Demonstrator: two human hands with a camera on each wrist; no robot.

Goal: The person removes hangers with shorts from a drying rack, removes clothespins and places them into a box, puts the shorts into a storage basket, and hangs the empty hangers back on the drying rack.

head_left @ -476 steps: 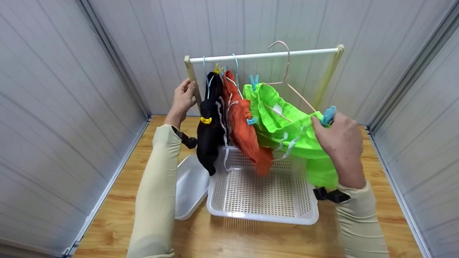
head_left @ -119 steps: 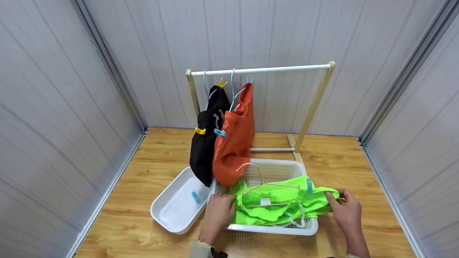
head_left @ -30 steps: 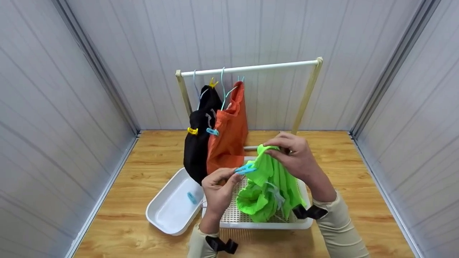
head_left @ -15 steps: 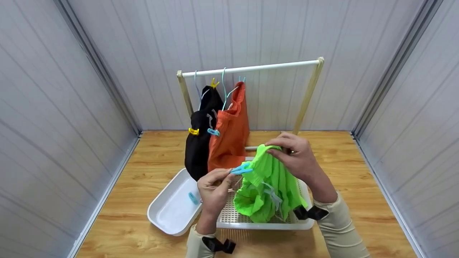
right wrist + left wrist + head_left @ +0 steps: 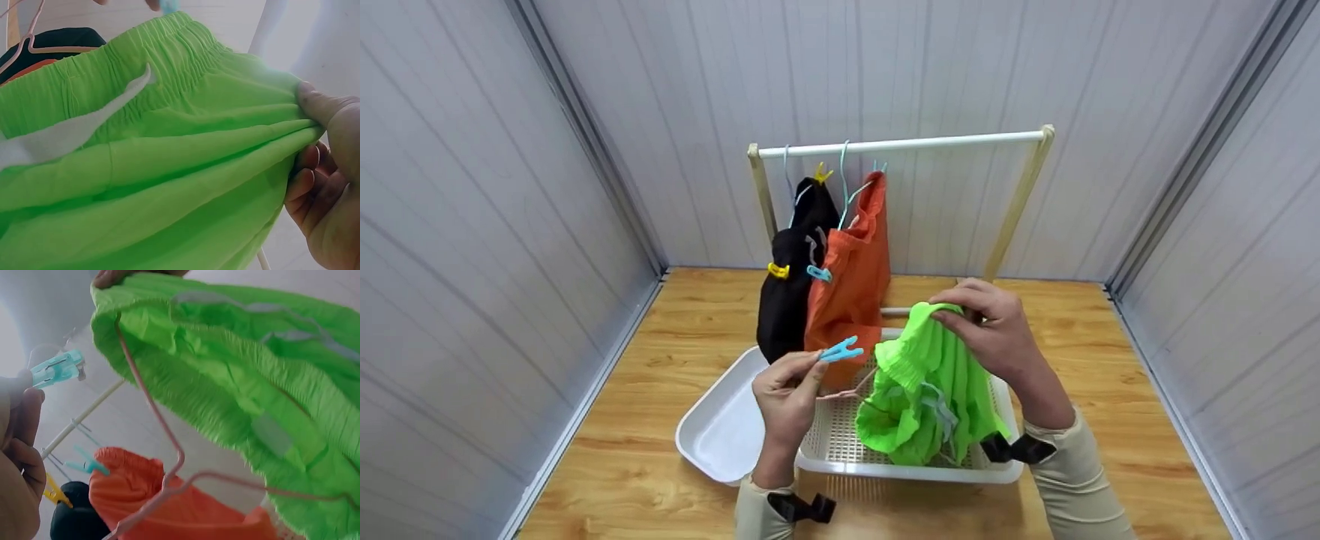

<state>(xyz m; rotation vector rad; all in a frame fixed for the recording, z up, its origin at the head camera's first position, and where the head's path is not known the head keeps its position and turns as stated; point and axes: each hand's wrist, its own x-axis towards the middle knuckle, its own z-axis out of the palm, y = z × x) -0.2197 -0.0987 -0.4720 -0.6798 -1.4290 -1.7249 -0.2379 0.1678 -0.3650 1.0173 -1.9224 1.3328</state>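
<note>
My left hand (image 5: 789,397) pinches a blue clothespin (image 5: 840,351) by its handles, just left of the bright green shorts (image 5: 952,375). The clothespin is apart from the cloth. Thumb and fingers of my right hand (image 5: 994,326) pinch the shorts below the gathered waistband, as the right wrist view shows, and hold them up bunched over the white basket (image 5: 907,471). A pink hanger (image 5: 167,488) reaches into the waist opening in the left wrist view. White drawstrings (image 5: 941,409) dangle at the front of the shorts.
Behind the basket stands a rack with a white rail (image 5: 937,142). Black shorts (image 5: 784,307) with yellow clothespins and orange shorts (image 5: 855,285) with blue ones hang at its left. A white tray (image 5: 727,435) lies left of the basket, partly behind my left hand.
Earlier the shorts were up by the rail, clipped to the hanger, then lowered to the basket. In the last second my left hand pulled the clothespin off the waistband and leftward.
</note>
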